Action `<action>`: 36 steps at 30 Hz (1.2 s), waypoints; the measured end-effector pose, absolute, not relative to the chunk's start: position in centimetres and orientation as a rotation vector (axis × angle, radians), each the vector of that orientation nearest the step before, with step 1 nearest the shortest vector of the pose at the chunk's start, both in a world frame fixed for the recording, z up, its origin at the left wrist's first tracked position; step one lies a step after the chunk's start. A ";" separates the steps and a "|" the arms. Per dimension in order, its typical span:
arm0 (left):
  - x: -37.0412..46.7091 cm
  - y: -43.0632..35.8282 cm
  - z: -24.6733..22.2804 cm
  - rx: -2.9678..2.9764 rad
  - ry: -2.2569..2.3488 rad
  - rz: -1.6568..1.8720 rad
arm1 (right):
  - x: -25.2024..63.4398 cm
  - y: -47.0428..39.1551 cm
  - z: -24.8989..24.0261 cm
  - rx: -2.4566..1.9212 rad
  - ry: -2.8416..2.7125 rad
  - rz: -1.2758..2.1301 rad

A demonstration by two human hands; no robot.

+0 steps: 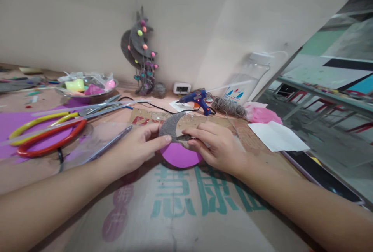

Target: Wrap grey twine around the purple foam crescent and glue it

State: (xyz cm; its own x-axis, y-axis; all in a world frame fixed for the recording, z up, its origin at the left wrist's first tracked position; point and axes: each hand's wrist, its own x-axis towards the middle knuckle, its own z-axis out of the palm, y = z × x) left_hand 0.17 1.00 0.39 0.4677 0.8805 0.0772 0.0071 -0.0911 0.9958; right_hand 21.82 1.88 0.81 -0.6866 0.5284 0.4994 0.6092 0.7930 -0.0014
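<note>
A crescent shape (171, 126) covered in grey yarn is held over the cardboard by both hands, its tip pointing up and right. Below it shows a rounded purple piece (181, 157); whether the two are joined I cannot tell. My left hand (147, 141) is closed on the crescent's left side, thumb on top. At the crescent's lower right, my right hand (214, 143) pinches with thumb and fingers around a dark grey end, perhaps yarn; its exact form is hidden by the fingers.
Behind the hands lie a blue glue gun (196, 101), a small digital clock (182, 88) and grey yarn (229, 106). Scissors (49, 133) and a pen (109, 143) lie left, near a bowl (87, 93). A moon decoration (141, 46) is against the wall; a bottle (247, 75) stands right.
</note>
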 end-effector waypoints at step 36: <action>0.1 1.1 0.3 1.498 0.811 0.885 | 21.9 2.1 0.0 -0.802 -2.436 -0.142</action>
State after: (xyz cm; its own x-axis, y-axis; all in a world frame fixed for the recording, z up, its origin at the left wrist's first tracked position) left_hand 0.13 1.09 0.25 0.4756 0.8755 0.0855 0.0089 -0.1020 0.9947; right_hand 21.91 2.15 -0.03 -0.6611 0.5147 0.5459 0.5747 0.8151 -0.0726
